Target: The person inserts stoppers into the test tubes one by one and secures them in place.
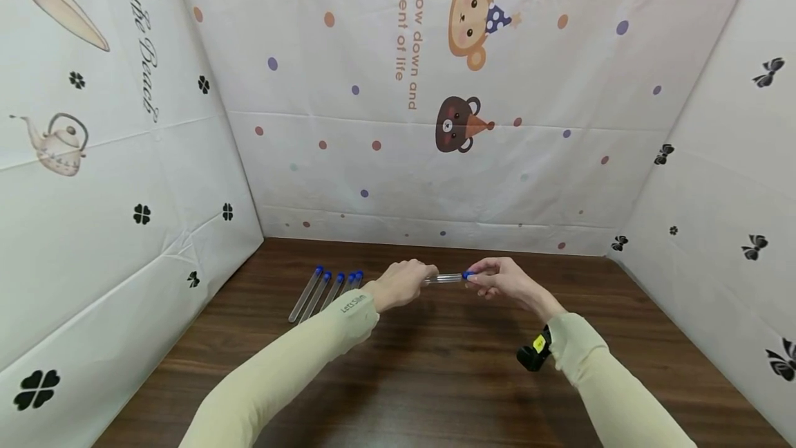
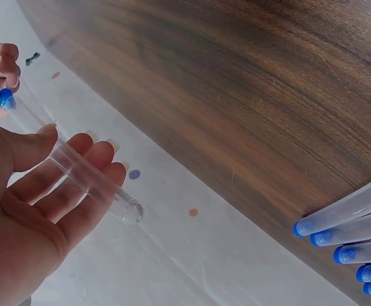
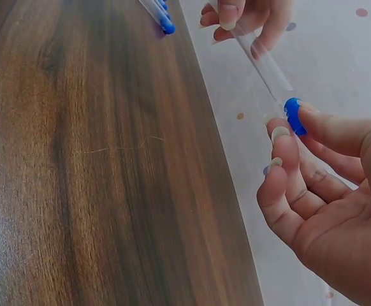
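Note:
My left hand [image 1: 401, 283] holds a clear test tube [image 1: 446, 278] level above the table, the thumb on one side and the fingers along the other. The tube's rounded bottom pokes out past the fingers in the left wrist view. My right hand [image 1: 505, 279] pinches a blue cap [image 3: 294, 116] between thumb and fingers, right at the tube's mouth. The tube [image 3: 262, 64] looks see-through, with nothing visible inside. Left of the left hand, several blue-capped test tubes [image 1: 305, 294] lie side by side on the table, partly hidden by the left sleeve.
The dark wooden table [image 1: 435, 379] is walled by white printed sheets [image 1: 398, 178] at the back and both sides. A black device with a yellow label [image 1: 536, 351] sits at the right wrist.

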Action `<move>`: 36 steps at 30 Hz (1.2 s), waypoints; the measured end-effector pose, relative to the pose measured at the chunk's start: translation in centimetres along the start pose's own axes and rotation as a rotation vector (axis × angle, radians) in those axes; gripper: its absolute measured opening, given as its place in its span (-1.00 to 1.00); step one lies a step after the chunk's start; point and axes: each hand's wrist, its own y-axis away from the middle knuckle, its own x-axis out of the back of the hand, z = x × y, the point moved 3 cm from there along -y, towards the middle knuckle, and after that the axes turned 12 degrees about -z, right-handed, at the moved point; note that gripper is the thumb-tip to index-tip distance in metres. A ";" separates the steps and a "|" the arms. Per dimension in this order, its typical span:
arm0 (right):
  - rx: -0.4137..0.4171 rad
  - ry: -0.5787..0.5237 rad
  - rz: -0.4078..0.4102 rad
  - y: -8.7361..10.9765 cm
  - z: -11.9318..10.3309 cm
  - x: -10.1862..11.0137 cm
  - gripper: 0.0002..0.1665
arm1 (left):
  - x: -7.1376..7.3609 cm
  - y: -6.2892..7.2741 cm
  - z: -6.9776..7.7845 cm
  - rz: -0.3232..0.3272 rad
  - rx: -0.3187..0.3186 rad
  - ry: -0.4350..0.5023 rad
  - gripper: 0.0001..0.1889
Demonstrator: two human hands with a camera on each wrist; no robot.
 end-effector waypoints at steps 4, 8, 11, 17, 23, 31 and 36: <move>0.006 -0.006 -0.006 -0.2 -0.1 -0.2 -0.64 | 0.0 -0.1 0.0 0.011 -0.018 0.011 -0.73; 0.014 -0.017 -0.012 -0.2 -0.2 -0.3 -0.64 | -0.1 -0.2 -0.1 0.017 -0.031 0.021 -0.73; 0.024 -0.021 -0.014 -0.2 -0.2 -0.3 -0.64 | -0.1 -0.3 -0.2 0.025 -0.031 0.016 -0.73; 0.040 -0.010 -0.019 -0.1 -0.1 -0.3 -0.59 | -0.2 -0.4 -0.2 0.039 -0.040 0.036 -0.73; 0.044 -0.026 -0.027 -0.1 0.2 -0.2 -0.56 | -0.4 -0.4 -0.1 0.027 -0.037 0.026 -0.75; 0.059 -0.037 -0.010 -0.2 0.3 -0.4 -0.59 | -0.3 -0.3 0.2 0.047 -0.040 0.006 -0.86; 0.061 -0.037 0.012 -0.3 0.1 -0.5 -0.61 | -0.4 -0.1 0.4 0.055 -0.043 0.013 -0.85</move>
